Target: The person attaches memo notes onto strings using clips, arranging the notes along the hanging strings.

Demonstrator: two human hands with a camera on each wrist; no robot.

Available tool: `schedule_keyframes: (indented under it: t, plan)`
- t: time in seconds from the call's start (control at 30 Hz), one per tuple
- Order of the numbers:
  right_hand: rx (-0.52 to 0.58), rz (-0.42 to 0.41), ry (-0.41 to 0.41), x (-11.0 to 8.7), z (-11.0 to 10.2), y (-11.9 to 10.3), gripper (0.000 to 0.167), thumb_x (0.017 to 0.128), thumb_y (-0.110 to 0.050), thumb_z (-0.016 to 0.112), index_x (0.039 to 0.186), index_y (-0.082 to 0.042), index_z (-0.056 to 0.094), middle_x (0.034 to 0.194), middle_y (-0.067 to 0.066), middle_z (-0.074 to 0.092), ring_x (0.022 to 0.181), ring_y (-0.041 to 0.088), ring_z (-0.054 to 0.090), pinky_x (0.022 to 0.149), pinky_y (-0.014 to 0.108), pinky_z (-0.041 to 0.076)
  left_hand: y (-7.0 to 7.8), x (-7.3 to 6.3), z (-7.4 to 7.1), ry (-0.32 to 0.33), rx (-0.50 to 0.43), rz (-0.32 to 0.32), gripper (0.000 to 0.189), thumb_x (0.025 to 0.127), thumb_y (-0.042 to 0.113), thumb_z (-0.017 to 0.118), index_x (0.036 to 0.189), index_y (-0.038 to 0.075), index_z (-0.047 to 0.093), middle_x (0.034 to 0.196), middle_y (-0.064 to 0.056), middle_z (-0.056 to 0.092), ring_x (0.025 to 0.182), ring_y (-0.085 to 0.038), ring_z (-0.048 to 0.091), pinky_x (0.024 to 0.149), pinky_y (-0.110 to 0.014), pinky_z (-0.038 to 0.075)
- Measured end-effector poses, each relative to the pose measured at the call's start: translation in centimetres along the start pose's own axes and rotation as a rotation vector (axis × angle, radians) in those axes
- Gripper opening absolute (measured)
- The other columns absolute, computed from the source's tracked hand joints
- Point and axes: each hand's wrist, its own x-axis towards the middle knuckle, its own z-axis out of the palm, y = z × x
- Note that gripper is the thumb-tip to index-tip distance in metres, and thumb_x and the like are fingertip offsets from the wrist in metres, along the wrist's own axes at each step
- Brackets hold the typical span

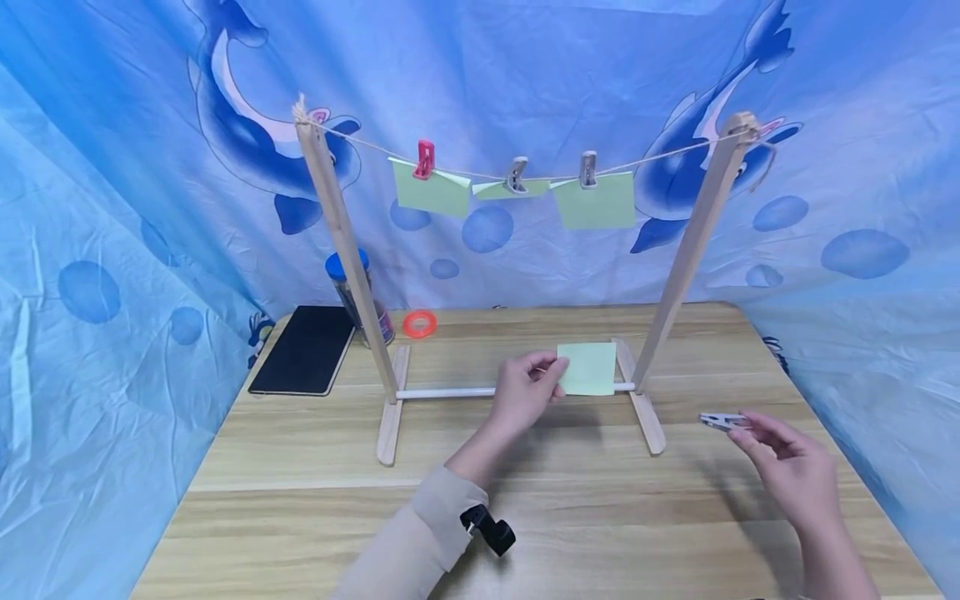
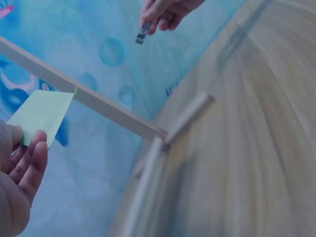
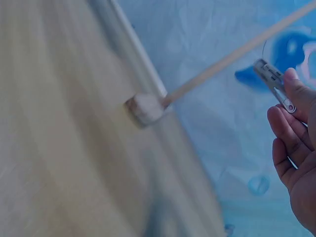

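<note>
Between thumb and fingers my left hand (image 1: 527, 385) pinches a pale green sticky note (image 1: 588, 369) by its left edge, held up in front of the stand's white crossbar (image 1: 447, 392). My right hand (image 1: 797, 467), off to the right of the stand, pinches a grey clothespin (image 1: 723, 421) whose jaws point left. In the right wrist view that clothespin (image 3: 274, 85) sits between thumb and forefinger. Above, a string (image 1: 660, 157) runs between two wooden posts. A red clothespin (image 1: 424, 159) and two grey clothespins (image 1: 588, 169) hold green notes (image 1: 433, 193) on it.
A black notebook (image 1: 303, 350) lies at the table's back left, beside a blue-lidded jar (image 1: 347, 265) and an orange tape ring (image 1: 419, 323). The right post (image 1: 693, 258) stands between my hands. Behind the table (image 1: 315, 517) hangs a blue dolphin-print curtain (image 1: 510, 75).
</note>
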Motion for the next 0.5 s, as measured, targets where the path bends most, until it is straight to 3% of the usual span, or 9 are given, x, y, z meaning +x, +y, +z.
schedule_keyframes:
  t: [0.13,0.3,0.37,0.5]
  plan:
    - [-0.019,-0.103,-0.002,1.0,0.2,-1.8,0.031,0.073,0.019,0.080,0.102,0.011,0.074,0.075,-0.023,0.068,0.073,-0.010,0.063,0.058,0.006,0.041,1.8,0.2,-0.2,0.025,0.043,0.070,0.020,0.095,0.019,0.073,0.103,0.001,0.078,0.067,-0.003,0.068,0.053,-0.018,0.064,0.047,-0.028,0.052]
    - [0.054,-0.340,-0.060,2.9,0.0,-4.3,0.032,0.064,0.027,0.079,0.092,0.013,0.074,0.081,-0.016,0.073,0.077,-0.006,0.066,0.070,0.006,0.047,3.7,0.8,-0.4,0.041,0.087,0.134,0.020,0.094,0.021,0.074,0.103,0.003,0.079,0.061,0.000,0.065,0.052,-0.007,0.057,0.046,-0.021,0.044]
    - [0.105,-0.429,-0.091,3.8,-0.1,-5.4,0.032,0.062,0.029,0.078,0.090,0.015,0.074,0.084,-0.011,0.075,0.081,-0.002,0.069,0.082,0.010,0.050,4.5,1.0,-0.4,0.049,0.083,0.156,0.021,0.094,0.022,0.074,0.102,0.004,0.079,0.060,0.000,0.064,0.051,-0.007,0.057,0.046,-0.021,0.044]
    - [0.134,-0.556,-0.103,5.8,-0.5,-7.8,0.026,0.063,0.023,0.083,0.085,0.013,0.075,0.085,-0.001,0.077,0.081,0.000,0.070,0.088,0.014,0.051,6.0,1.6,-0.4,0.059,0.073,0.215,0.021,0.094,0.024,0.074,0.102,0.005,0.080,0.060,-0.001,0.065,0.051,-0.011,0.058,0.046,-0.023,0.044]
